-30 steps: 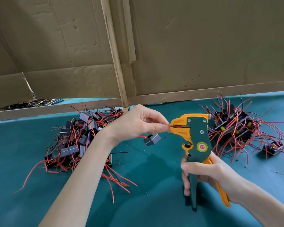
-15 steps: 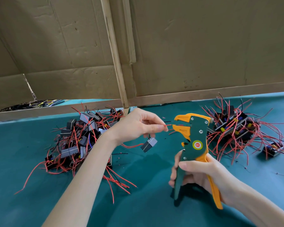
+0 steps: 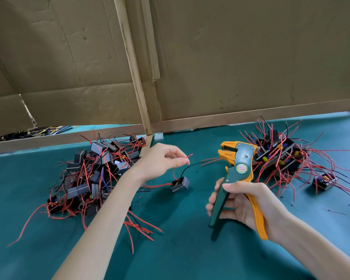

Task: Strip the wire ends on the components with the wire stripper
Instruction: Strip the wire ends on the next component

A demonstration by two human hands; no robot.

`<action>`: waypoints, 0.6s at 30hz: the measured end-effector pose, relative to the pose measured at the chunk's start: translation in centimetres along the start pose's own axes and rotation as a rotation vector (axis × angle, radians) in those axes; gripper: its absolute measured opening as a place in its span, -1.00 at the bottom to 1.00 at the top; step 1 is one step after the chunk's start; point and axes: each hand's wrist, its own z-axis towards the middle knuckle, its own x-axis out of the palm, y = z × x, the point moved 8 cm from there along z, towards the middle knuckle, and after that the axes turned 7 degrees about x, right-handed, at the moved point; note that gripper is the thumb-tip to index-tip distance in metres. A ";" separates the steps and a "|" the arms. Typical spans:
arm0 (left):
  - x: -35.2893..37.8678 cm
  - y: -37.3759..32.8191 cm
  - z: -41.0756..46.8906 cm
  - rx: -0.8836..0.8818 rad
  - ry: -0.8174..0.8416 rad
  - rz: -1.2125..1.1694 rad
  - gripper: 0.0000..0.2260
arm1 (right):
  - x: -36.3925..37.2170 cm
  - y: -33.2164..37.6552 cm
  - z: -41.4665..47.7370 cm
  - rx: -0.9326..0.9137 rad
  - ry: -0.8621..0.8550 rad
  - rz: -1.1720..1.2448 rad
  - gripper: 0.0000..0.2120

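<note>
Stripping seems between wires: left hand (image 3: 166, 160) pinches a red wire (image 3: 189, 156) of the component (image 3: 179, 183) near the middle of the worktop (image 3: 180, 249), right hand (image 3: 245, 203) grips the wire stripper (image 3: 237, 168), jaws apart; next, feed that wire end between them.

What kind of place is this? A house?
Probably a small assembly workbench, not a home. A left pile and a right pile of wired components lie on a green-covered table. The right hand holds a wire stripper, the left hand pinches a red wire, and cardboard sheets wall off the back.
</note>
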 end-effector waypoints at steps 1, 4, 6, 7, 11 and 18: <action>0.4 0.1 -0.1 -0.010 0.034 -0.021 -0.92 | 0.0 0.0 0.0 0.004 -0.003 0.002 -0.86; 0.5 0.3 0.1 -0.009 0.035 -0.048 -0.90 | 0.1 0.1 -0.1 0.012 0.002 0.013 -0.85; -0.2 0.1 0.3 0.006 -0.029 -0.050 -0.90 | 0.2 0.2 -0.2 0.015 0.003 0.023 -0.85; -0.7 -0.1 0.4 0.018 -0.077 -0.070 -0.90 | 0.2 0.2 -0.2 0.019 0.003 0.028 -0.85; -2.9 -3.2 0.8 0.143 -0.338 -0.205 -0.87 | 0.0 0.2 -0.1 0.035 0.004 0.053 -0.88; -0.2 -12.8 5.2 0.441 -0.454 -0.338 -0.90 | -0.2 -0.2 0.2 0.081 0.001 0.084 -0.87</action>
